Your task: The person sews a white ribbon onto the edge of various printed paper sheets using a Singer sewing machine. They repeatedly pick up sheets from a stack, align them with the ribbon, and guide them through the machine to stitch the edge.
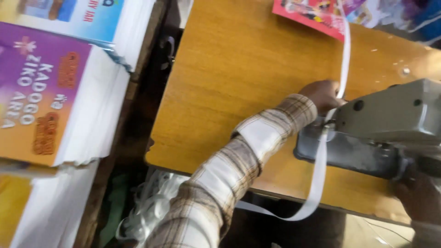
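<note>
A flat white strap [342, 59] is pinched in the closed left hand [324, 95] beside the grey metal sewing machine [386, 128] near the wooden bench's [239, 69] right edge. The strap is run under the machine and looped over the near edge. Whether the right hand [420, 195] is clenched cannot be told.

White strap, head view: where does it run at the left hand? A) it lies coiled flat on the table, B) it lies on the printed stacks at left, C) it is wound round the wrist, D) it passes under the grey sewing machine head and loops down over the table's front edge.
D: the white strap comes down past the left hand, goes under the grey sewing machine head and loops below the wooden table edge.
</note>
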